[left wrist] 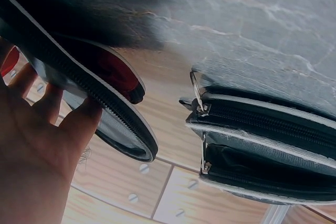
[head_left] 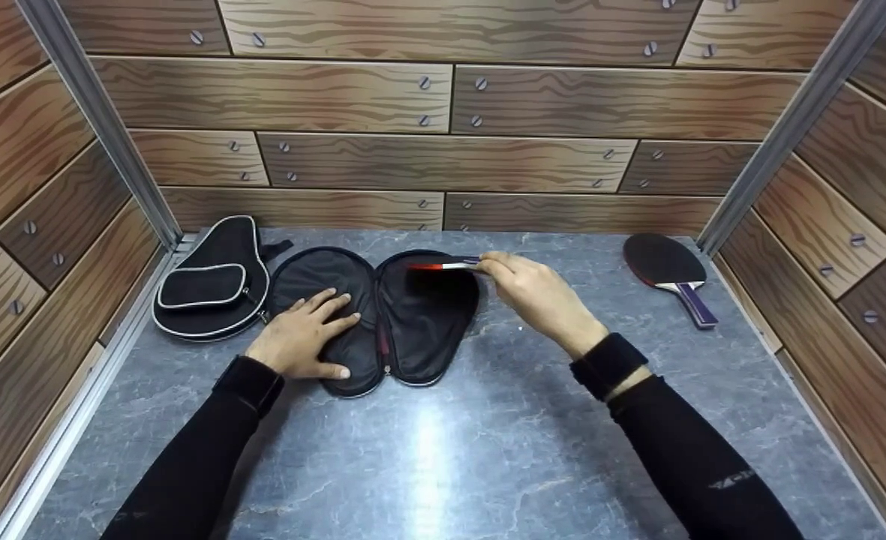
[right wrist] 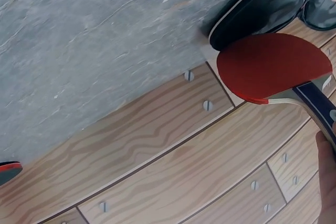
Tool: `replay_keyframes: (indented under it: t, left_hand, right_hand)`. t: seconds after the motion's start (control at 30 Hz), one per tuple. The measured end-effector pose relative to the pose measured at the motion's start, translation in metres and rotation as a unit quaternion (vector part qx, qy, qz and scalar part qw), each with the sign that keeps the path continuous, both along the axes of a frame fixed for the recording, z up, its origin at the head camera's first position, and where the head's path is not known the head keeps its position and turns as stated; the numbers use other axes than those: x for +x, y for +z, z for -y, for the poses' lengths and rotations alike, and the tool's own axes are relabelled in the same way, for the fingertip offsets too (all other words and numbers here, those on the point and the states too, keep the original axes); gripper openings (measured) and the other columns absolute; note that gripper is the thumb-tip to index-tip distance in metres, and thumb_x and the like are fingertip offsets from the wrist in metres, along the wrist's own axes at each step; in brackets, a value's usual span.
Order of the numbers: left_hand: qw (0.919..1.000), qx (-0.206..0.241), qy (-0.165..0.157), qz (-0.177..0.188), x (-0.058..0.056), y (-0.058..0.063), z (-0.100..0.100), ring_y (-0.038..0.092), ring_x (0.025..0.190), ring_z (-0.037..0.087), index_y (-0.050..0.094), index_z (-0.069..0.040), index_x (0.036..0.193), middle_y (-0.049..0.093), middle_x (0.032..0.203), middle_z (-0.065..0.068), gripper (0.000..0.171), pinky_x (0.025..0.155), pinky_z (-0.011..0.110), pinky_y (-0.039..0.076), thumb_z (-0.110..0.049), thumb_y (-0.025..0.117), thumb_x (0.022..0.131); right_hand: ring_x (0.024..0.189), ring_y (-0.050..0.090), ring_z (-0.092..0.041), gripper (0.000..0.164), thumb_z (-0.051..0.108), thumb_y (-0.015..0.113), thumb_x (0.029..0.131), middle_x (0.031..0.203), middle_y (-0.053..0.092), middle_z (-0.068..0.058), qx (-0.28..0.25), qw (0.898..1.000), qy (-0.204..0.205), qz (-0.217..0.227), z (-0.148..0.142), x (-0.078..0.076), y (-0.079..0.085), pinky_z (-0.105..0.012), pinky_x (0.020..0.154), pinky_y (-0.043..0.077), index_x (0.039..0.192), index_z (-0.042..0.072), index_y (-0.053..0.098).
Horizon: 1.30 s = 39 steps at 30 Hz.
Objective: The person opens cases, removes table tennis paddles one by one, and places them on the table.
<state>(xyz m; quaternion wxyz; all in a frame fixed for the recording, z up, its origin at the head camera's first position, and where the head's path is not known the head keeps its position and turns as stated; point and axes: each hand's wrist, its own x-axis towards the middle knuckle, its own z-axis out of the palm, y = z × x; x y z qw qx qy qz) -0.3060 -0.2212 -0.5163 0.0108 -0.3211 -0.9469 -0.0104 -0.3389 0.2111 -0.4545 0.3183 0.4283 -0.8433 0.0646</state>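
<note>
A black padded paddle case (head_left: pixel 431 337) lies unzipped and spread flat, its two halves side by side. My left hand (head_left: pixel 296 337) rests on the left half with fingers spread and straight; in the left wrist view the fingers (left wrist: pixel 79 121) lie against the case near its zipper edge. My right hand (head_left: pixel 536 296) grips a table tennis paddle (right wrist: pixel 273 66) by its dark blue handle (right wrist: pixel 315 103). The head view shows this paddle nearly edge-on over the right half of the case, blade pointing left. Its red rubber face shows in the right wrist view.
At the back left lies a second, zipped black case (head_left: pixel 206 285) with white piping and a small front pocket. Another paddle (head_left: pixel 664 259), black side up with a purple handle, lies at the back right. Wood-patterned walls (head_left: pixel 443 161) enclose the grey marbled table (head_left: pixel 503 450) at back and sides.
</note>
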Motion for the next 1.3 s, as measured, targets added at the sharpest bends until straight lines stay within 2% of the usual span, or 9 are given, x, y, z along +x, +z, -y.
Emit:
replay_keyframes:
  t: [0.47, 0.87, 1.3]
  left_hand:
    - [1.0000, 0.003, 0.001, 0.001, -0.001, -0.001, -0.001, 0.041, 0.176, 0.048, 0.060, -0.016, 0.172, 0.049, 0.185, 0.019, 0.096, 0.134, 0.075, 0.048, -0.068, 0.086, 0.097]
    - [1.0000, -0.004, 0.000, -0.004, -0.001, 0.000, -0.001, 0.042, 0.175, 0.048, 0.060, -0.016, 0.173, 0.049, 0.185, 0.019, 0.096, 0.134, 0.075, 0.049, -0.069, 0.086, 0.097]
    - [1.0000, -0.003, 0.003, 0.002, -0.001, -0.002, 0.000, 0.039, 0.177, 0.048, 0.059, -0.016, 0.173, 0.047, 0.186, 0.019, 0.096, 0.135, 0.075, 0.047, -0.068, 0.086, 0.097]
  right_hand:
    - [0.121, 0.086, -0.038, 0.026, -0.005, 0.077, 0.106, 0.134, 0.085, -0.020, -0.025, 0.999, -0.028, -0.005, -0.029, -0.001, 0.008, -0.048, 0.104, 0.073, 0.132, -0.002, 0.079]
    - [0.125, 0.085, -0.046, 0.027, -0.006, 0.073, 0.107, 0.139, 0.084, -0.025, -0.058, 0.995, -0.076, 0.042, -0.063, -0.005, 0.012, -0.056, 0.108, 0.071, 0.134, -0.003, 0.079]
    - [0.127, 0.083, -0.049, 0.034, -0.010, 0.069, 0.104, 0.140, 0.082, -0.027, -0.086, 0.986, -0.124, 0.066, -0.100, -0.008, 0.012, -0.061, 0.109, 0.069, 0.137, -0.005, 0.079]
